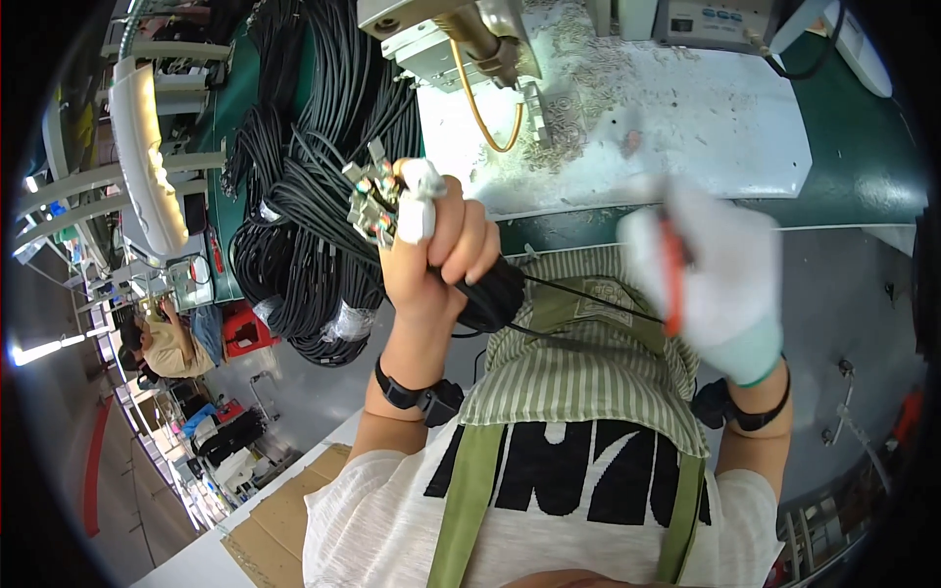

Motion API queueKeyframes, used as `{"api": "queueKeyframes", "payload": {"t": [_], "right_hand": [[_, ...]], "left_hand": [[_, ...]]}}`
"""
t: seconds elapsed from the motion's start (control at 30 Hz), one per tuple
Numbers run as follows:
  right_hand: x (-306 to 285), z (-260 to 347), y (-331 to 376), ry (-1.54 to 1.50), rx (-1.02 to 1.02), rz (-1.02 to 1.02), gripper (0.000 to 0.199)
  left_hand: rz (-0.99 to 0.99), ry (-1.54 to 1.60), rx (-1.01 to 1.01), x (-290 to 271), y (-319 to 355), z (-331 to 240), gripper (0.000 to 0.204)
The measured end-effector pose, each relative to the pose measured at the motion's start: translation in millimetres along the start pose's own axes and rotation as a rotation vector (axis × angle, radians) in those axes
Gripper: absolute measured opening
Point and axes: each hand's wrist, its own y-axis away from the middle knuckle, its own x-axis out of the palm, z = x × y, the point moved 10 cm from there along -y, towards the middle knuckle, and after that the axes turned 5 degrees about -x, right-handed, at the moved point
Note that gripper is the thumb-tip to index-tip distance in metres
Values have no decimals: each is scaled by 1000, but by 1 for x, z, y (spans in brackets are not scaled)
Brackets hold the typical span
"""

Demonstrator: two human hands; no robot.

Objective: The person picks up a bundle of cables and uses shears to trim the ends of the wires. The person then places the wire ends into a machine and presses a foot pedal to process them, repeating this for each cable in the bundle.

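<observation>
My left hand (453, 235) is closed around a bundle of black cables (495, 297), held up over the table's front edge. White wraps cover its thumb and a fingertip. Several metal connectors with coloured wires (371, 204) stick out beside the thumb. My right hand (725, 279), in a white glove and smeared by motion, grips a red-handled tool (672, 279) whose exact kind is too blurred to tell. Two thin black cable strands run from the bundle toward the right hand. Whether the tool touches them I cannot tell.
Thick coils of black cable (314, 225) lie on the green table to the left. A bench machine (480, 49) with a yellow tube stands ahead on a white board (706, 127) strewn with scraps. A control box (711, 22) sits at the back right. Another person (172, 343) sits far left.
</observation>
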Motion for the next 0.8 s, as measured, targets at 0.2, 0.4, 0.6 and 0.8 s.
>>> {"api": "queueKeyframes", "payload": {"t": [0.2, 0.4, 0.6, 0.8], "right_hand": [[93, 10, 3, -719, 97, 467, 27], [77, -14, 10, -678, 304, 452, 20], [93, 5, 10, -458, -80, 462, 25], [86, 3, 7, -919, 188, 448, 23]], "left_hand": [[190, 30, 58, 37, 3, -4, 20], [317, 75, 42, 44, 9, -5, 28], [336, 102, 36, 47, 2, -2, 30], [417, 56, 20, 52, 7, 6, 28]]}}
